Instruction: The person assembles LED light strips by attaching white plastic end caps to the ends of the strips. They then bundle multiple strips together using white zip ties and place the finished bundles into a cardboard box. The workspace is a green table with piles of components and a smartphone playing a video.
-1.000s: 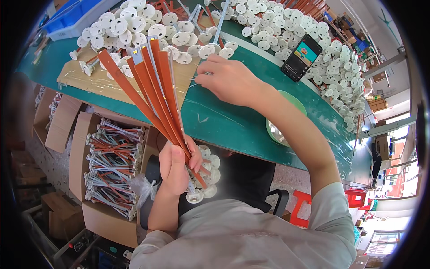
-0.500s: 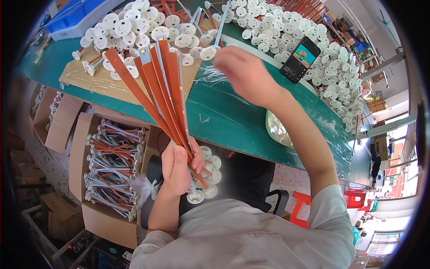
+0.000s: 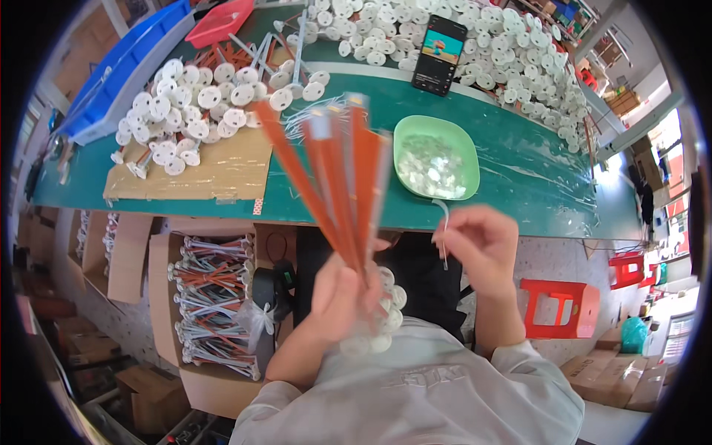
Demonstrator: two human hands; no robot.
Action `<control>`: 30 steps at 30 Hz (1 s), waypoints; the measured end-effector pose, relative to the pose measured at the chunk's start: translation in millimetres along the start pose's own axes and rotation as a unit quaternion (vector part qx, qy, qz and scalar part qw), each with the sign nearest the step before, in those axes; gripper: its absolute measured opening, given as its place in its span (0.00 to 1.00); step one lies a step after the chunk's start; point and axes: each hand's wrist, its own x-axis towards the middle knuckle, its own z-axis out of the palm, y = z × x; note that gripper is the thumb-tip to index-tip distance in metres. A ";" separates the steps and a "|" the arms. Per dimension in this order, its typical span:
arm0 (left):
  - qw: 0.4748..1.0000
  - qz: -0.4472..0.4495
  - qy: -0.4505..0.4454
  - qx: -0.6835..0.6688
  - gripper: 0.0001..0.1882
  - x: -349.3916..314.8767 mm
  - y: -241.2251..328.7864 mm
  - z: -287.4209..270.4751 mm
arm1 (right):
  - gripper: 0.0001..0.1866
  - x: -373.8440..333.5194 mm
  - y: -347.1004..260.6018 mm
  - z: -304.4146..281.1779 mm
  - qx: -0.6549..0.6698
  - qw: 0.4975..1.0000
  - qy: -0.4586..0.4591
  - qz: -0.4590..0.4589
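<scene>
My left hand (image 3: 337, 297) is closed round a bundle of flat orange-brown and grey strips (image 3: 340, 182). The strips fan out upward over the table edge, blurred by motion. White round discs (image 3: 391, 311) sit at the bundle's lower end, beside my wrist. In front of my chest, to the right, my right hand (image 3: 482, 245) pinches a thin white tie (image 3: 445, 222) that curves up and hangs down from the fingertips. More loose white ties (image 3: 297, 122) lie on the green table, partly behind the bundle.
A green bowl of small clear pieces (image 3: 472, 174) and a phone (image 3: 439, 55) rest on the green table (image 3: 519, 193). White-disc parts (image 3: 178, 104) lie heaped at left beside a blue bin (image 3: 122, 81). Below stands a carton (image 3: 165, 297) of bundled strips; a red stool (image 3: 560, 308) is at right.
My right hand has come back from the loose ties toward my body, now with a white tie in its fingers. The left hand and its bundle appear farther right as the view shifted.
</scene>
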 end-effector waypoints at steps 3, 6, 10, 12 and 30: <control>0.990 -0.091 -0.091 0.060 0.45 -3.4 -4.3 12.9 | 0.07 -35.7 7.6 -12.2 -0.018 0.999 0.028 0.032; 0.974 -0.156 -0.166 0.017 0.43 -7.8 -18.3 34.9 | 0.07 -58.6 3.9 -28.6 -0.009 0.994 0.022 0.102; 0.967 -0.173 -0.189 0.004 0.32 -3.8 -22.8 63.9 | 0.07 -66.0 5.0 -36.6 -0.106 0.992 -0.056 -0.041; 0.959 -0.183 -0.214 0.019 0.32 -3.1 -29.1 65.0 | 0.09 -72.8 0.0 -45.7 -0.093 0.992 -0.089 -0.014; 0.919 0.120 -0.131 0.352 0.10 -3.4 -83.0 77.7 | 0.12 -93.0 -17.3 -34.8 -0.362 0.913 -0.116 -0.148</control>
